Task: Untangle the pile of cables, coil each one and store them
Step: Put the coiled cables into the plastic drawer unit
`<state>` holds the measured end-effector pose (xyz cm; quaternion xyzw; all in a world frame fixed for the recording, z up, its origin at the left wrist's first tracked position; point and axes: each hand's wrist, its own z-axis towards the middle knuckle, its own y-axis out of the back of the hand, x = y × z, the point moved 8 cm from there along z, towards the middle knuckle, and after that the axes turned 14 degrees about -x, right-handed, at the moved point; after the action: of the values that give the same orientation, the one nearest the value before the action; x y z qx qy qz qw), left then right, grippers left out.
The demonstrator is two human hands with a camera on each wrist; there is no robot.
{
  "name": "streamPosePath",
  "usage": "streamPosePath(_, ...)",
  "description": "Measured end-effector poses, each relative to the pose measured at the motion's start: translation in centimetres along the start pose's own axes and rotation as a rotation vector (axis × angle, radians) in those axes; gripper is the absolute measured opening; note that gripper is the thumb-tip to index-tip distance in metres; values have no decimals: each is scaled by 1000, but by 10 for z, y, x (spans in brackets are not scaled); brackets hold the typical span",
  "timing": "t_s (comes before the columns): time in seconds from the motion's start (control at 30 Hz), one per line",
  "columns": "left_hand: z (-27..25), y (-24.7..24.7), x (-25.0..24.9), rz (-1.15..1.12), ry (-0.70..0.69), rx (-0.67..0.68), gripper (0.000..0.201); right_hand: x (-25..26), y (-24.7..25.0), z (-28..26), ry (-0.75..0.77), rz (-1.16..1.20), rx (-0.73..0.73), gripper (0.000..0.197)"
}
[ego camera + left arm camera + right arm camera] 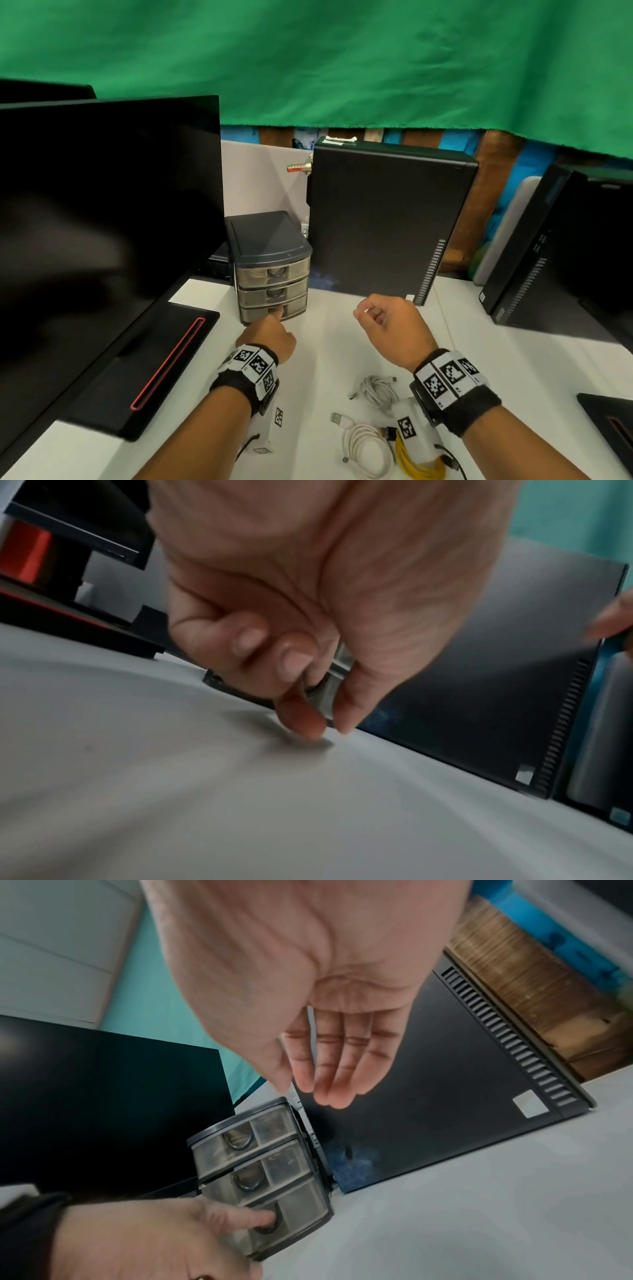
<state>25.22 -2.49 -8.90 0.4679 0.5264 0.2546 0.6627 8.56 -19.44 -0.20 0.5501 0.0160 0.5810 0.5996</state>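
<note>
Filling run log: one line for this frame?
left hand: finger hooked in bottom drawer handle | right hand: free, loosely curled | cables: coiled on table | drawer: closed

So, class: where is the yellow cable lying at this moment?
In the head view the coiled yellow cable lies on the white table at the near edge, under the right forearm, just right of a coiled white cable.

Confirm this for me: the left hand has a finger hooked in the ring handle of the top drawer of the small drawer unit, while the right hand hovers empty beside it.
Not quite. The left hand hooks the ring handle of the bottom drawer, not the top one; the right wrist view shows it plainly. The rest holds: the right hand hovers empty beside the drawer unit.
</note>
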Motion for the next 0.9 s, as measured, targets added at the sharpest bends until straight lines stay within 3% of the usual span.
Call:
streamPosePath(0.1,-2,-6,-7,117,-35,51,74,0,6,-6,1,-6,8,12)
streamPosePath(0.23,-7,-3,-12,126,-3,39,69,-8,19,-10,-16,-34,40,14)
streamPosePath(0.37,-25,0,-18,134,-83,42,49,-25,30,-19,-60,-29,180,18)
streamPosePath(0.5,-54,-2,-14,194,-202,85,55,-36,30,-37,-54,-73,319,17)
streamPosePath(0.57,-63,2,-11,143,-217,99,47,-41,20,-44,-63,-158,388,30)
streamPosePath(0.67,-62,31,-14,-41,-213,-86,19,-42,-10,-57,-72,-269,597,68)
streamPosePath(0.73,-58,47,-6,-28,-176,-214,29,-37,-29,-66,-35,-340,717,78)
streamPosePath(0.8,-54,45,12,34,-89,-146,44,-30,-40,-67,57,-446,743,66)
streamPosePath(0.9,-54,30,34,-6,-28,35,31,-30,-46,-60,33,-451,723,42)
